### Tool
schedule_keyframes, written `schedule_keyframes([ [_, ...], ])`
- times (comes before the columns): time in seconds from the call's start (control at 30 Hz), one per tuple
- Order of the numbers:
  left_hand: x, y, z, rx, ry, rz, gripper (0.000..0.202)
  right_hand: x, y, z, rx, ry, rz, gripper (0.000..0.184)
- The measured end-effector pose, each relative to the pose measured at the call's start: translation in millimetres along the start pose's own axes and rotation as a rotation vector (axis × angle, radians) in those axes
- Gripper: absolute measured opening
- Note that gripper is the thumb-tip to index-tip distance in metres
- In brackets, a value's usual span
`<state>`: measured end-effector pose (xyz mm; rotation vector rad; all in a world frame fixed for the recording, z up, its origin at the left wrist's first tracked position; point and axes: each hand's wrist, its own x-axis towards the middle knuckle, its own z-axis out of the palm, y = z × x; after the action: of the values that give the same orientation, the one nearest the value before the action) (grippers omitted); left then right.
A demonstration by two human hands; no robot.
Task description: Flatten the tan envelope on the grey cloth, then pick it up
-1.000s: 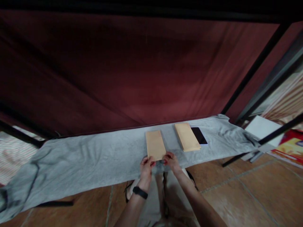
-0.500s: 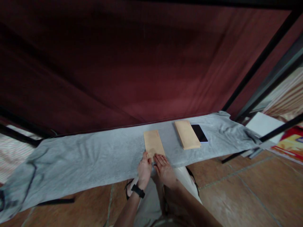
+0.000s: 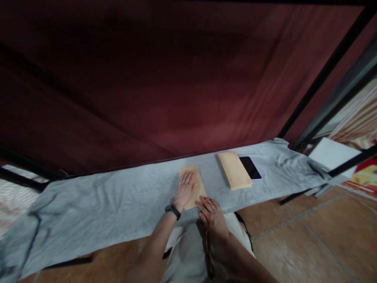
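A tan envelope lies on a grey cloth spread over a low bench. My left hand, with a black band on the wrist, lies flat and open on top of this envelope. My right hand rests open at the envelope's near right corner, fingers stretched along the cloth's front edge. To the right lies a stack of tan envelopes. A black phone lies right beside that stack.
A dark red cloth hangs behind the bench. Black metal bars slant at the right. White and coloured boards lie at the far right on the brown tiled floor.
My left hand slid from the envelope's near edge up onto its top and flattened. My right hand let go of the near edge and now lies open at the near right corner.
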<state>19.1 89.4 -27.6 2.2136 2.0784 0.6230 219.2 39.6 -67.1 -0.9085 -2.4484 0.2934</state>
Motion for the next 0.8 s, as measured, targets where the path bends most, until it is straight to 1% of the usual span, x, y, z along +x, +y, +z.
schedule_keyframes([
  [0.07, 19, -13, 8.6, -0.007, -0.059, -0.003, 0.053, 0, 0, 1, 0.014, 0.014, -0.004, 0.045],
  [0.17, 39, -26, 19.5, 0.017, -0.127, 0.015, 0.055, -2, 1, 4, 0.022, 0.034, -0.004, 0.046],
  [0.27, 51, -31, 27.2, 0.044, -0.153, 0.028, 0.056, -2, 2, 5, 0.024, 0.02, 0.003, 0.046],
  [0.37, 57, -31, 32.4, 0.054, -0.179, 0.056, 0.057, -2, 2, 5, 0.024, 0.011, 0.012, 0.046],
  [0.43, 57, -31, 34.6, 0.051, -0.185, 0.077, 0.056, -2, 1, 5, 0.021, 0.001, 0.013, 0.047],
  [0.53, 51, -27, 35.6, 0.032, -0.183, 0.115, 0.055, -2, 1, 5, 0.017, -0.009, 0.007, 0.049],
  [0.8, 17, -7, 29.7, -0.067, -0.225, 0.242, 0.053, -1, 0, 3, 0.03, 0.013, 0.017, 0.046],
])
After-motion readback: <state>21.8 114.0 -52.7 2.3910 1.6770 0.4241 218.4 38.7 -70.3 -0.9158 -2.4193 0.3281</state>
